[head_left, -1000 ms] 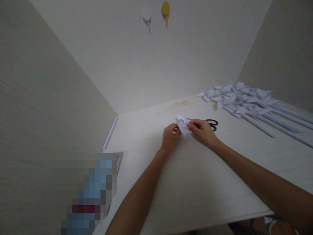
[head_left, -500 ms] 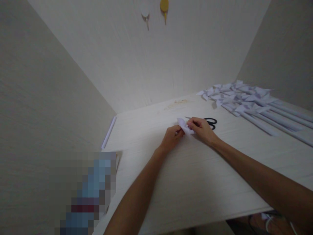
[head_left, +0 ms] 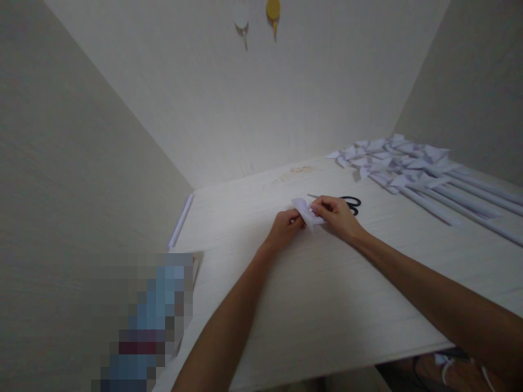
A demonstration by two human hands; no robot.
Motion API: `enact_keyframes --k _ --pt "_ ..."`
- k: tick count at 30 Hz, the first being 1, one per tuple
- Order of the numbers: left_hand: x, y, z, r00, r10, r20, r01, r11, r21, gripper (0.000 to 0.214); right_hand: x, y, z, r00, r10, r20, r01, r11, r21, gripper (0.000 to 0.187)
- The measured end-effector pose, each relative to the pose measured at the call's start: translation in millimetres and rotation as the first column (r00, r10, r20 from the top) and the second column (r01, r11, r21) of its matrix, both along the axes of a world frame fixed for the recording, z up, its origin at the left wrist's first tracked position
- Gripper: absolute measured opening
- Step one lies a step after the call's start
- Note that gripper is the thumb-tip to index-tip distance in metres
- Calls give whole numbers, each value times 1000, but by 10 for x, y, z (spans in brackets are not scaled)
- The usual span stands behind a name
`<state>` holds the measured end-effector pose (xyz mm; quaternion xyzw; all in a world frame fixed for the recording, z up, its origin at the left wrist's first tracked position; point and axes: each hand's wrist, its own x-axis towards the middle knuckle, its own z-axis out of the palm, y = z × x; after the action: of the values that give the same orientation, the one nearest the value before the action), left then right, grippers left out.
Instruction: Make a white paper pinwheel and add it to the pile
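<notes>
Two hands, left hand (head_left: 281,227) and right hand (head_left: 335,213), pinching light, easily creased folded paper (head_left: 305,211) at opposite edges above tabletop (head_left: 327,294), scissors (head_left: 350,203) just beyond.

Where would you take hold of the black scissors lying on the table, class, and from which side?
Grip the scissors by the black handle loops, coming from the right. The loops lie flat and exposed beyond the right hand, while the blades point left behind that hand and the folded paper both hands hold, so the left approach is blocked.
</notes>
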<state>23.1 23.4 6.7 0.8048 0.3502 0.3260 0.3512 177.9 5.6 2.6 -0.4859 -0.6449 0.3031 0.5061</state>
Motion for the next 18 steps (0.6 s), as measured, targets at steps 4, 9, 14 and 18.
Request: enact_keyframes --k 4,9,14,18 --pt "-1 4 5 1000 12 -13 -12 1000 -11 19 -4 2 -21 1000 -23 18 23 999 32 16" --pt "-9 10 2 1000 -9 -1 9 1000 -16 20 -10 -9 -24 999 -27 33 25 998 60 16" --pt "-5 11 -5 1000 -6 30 7 999 -35 19 -20 -3 -29 998 -52 26 51 998 38 18" --pt "6 7 7 997 25 78 -21 999 -49 19 -19 25 -60 998 -64 6 64 997 36 18"
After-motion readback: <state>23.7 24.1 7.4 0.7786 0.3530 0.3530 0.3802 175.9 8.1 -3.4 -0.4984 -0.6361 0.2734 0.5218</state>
